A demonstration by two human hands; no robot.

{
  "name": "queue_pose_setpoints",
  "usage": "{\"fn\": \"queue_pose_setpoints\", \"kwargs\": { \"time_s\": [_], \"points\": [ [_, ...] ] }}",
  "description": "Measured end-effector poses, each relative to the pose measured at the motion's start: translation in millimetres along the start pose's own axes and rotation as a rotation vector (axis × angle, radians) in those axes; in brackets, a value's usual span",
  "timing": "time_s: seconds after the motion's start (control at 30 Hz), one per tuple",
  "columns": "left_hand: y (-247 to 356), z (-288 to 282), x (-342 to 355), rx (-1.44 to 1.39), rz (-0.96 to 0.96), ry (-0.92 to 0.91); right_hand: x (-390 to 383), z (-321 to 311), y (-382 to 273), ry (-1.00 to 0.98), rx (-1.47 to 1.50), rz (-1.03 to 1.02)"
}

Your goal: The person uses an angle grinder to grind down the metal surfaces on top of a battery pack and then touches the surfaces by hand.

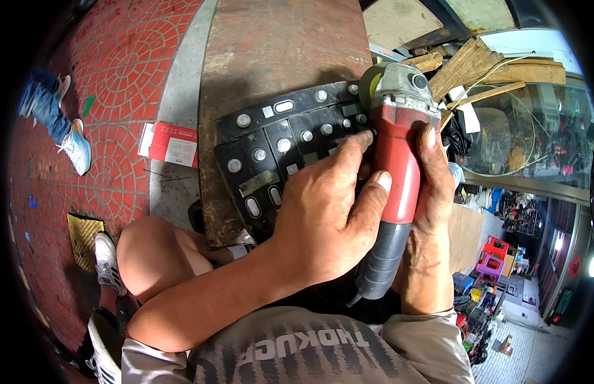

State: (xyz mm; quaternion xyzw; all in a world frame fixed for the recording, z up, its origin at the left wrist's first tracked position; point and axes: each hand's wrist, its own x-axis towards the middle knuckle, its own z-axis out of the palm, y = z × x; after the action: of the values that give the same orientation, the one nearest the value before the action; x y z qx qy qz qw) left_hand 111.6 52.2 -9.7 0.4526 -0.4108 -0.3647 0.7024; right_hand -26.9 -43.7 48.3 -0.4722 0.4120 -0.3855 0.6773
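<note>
A red and black angle grinder point(399, 173) with a grey metal head stands nearly upright in front of me, head end up. Its yellowish disc point(370, 83) shows at the left of the head. My right hand point(433, 169) wraps the red body from the right, thumb along its side. From the left, my left hand point(329, 208) is closed at the body, thumb pressed on the red casing; its other fingertips are partly hidden. Beneath and beyond the left hand lies a black battery pack point(290, 121) with several silver bolt terminals and white-rimmed oval slots.
The pack rests on a worn wooden board point(271, 48). A red and white box point(170, 144) lies left of it. Another person's legs point(50, 105) stand on the red tiles. Wood scraps point(466, 67) and a glass pane point(521, 128) are at right, with stacked stools point(492, 259) beyond.
</note>
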Motion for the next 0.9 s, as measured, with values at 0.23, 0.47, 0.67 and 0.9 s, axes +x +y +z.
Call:
{"fn": "queue_pose_setpoints", "kwargs": {
  "time_s": [0.23,0.47,0.67,0.9],
  "points": [
    [-0.5,0.2,-0.2,0.006,-0.001,-0.005,-4.4,10.6,-1.9,0.023,-0.010,-0.038],
    [3.9,-2.1,0.1,-0.029,-0.028,-0.007,-1.5,5.0,-1.6,0.011,0.001,-0.009],
    [-2.6,1.2,-0.7,0.025,0.001,0.002,0.8,0.7,4.8,0.039,-0.046,-0.069],
    [2.7,1.2,-0.1,-0.068,-0.036,0.001,0.8,4.3,4.4,0.055,-0.099,-0.082]
  ]
}}
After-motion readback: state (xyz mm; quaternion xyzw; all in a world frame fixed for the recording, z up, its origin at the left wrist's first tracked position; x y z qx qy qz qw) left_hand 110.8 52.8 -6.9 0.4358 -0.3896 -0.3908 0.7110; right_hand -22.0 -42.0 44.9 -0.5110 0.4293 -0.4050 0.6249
